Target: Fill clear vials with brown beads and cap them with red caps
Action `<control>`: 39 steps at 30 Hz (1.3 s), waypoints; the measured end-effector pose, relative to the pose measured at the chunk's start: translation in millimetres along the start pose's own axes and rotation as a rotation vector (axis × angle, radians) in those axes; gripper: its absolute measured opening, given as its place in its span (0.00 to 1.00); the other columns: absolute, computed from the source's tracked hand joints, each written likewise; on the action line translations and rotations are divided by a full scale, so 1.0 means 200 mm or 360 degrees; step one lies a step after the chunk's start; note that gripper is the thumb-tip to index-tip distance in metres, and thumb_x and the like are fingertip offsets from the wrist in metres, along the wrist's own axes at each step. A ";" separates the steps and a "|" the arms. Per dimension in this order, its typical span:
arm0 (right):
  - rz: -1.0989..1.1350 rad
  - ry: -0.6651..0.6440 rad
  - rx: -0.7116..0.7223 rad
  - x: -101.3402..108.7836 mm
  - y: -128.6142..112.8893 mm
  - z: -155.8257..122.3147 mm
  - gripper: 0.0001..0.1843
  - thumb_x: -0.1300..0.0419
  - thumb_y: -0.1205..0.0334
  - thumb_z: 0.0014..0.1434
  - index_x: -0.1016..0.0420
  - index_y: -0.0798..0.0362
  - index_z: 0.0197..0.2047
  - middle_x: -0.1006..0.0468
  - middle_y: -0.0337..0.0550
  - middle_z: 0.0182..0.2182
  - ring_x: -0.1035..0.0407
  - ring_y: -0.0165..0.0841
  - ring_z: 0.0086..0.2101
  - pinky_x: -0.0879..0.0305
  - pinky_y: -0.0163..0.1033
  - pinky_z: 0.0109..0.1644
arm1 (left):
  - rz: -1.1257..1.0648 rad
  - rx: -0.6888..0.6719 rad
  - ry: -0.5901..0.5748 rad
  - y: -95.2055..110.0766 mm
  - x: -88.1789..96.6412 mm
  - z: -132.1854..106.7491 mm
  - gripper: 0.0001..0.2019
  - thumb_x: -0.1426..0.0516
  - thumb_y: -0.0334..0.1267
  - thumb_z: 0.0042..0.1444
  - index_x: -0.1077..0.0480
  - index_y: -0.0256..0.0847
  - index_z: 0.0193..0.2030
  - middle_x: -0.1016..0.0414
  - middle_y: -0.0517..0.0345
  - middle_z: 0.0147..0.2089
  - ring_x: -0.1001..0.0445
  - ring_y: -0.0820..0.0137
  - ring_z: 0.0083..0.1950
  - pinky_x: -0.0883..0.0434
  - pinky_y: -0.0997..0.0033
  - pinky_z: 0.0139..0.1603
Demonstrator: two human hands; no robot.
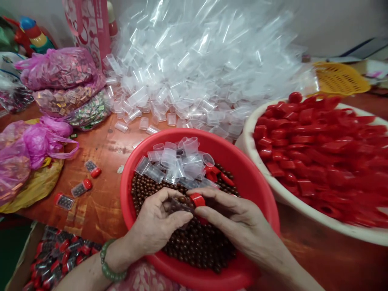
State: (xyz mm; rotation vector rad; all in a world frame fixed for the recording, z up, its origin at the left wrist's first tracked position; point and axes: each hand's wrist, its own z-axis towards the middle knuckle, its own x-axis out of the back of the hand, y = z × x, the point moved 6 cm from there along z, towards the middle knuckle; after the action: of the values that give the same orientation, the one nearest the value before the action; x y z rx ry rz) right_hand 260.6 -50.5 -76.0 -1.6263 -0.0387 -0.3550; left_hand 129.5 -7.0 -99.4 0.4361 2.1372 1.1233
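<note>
Over the red basin, my left hand is closed round a small clear vial filled with brown beads. My right hand pinches a red cap at the vial's mouth. The basin holds many small brown beads, with several empty clear vials and a few loose red caps piled at its far side. A green bead bracelet is on my left wrist.
A white basin of red caps stands at the right. A big heap of clear vials lies behind. Three filled capped vials lie on the wooden table, more fill a box bottom left. Pink bags and a yellow basket sit behind.
</note>
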 end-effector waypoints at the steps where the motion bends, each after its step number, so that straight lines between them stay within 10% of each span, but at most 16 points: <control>1: -0.0031 0.0025 0.0031 0.01 -0.01 0.00 0.11 0.37 0.56 0.57 0.19 0.48 0.42 0.17 0.41 0.37 0.23 0.35 0.37 0.25 0.37 0.43 | 0.0008 -0.0018 0.0019 0.01 0.01 0.00 0.13 0.38 0.36 0.50 0.33 0.36 0.40 0.29 0.58 0.36 0.32 0.75 0.37 0.35 0.73 0.43; 12: -0.0421 0.0062 0.0625 -0.05 -0.21 0.00 0.08 0.38 0.69 0.58 0.22 0.50 0.41 0.18 0.40 0.34 0.23 0.29 0.34 0.26 0.29 0.39 | 0.0120 -0.0101 -0.0044 0.02 0.04 0.00 0.11 0.39 0.36 0.52 0.30 0.35 0.41 0.30 0.60 0.34 0.34 0.75 0.35 0.37 0.74 0.41; 39: -0.0550 0.0017 0.0504 -0.02 -0.19 0.03 0.06 0.37 0.64 0.59 0.22 0.47 0.41 0.19 0.39 0.35 0.24 0.31 0.33 0.25 0.31 0.36 | 0.0005 -0.0089 0.0009 0.06 0.14 0.02 0.11 0.38 0.31 0.49 0.31 0.35 0.40 0.28 0.60 0.36 0.31 0.75 0.38 0.36 0.73 0.44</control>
State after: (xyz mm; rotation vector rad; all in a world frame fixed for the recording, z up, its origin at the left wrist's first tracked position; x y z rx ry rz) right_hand 248.5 -40.4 -40.8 -1.3007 -0.3541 -0.5912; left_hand 111.2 18.4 -102.5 0.4113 2.1052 1.1839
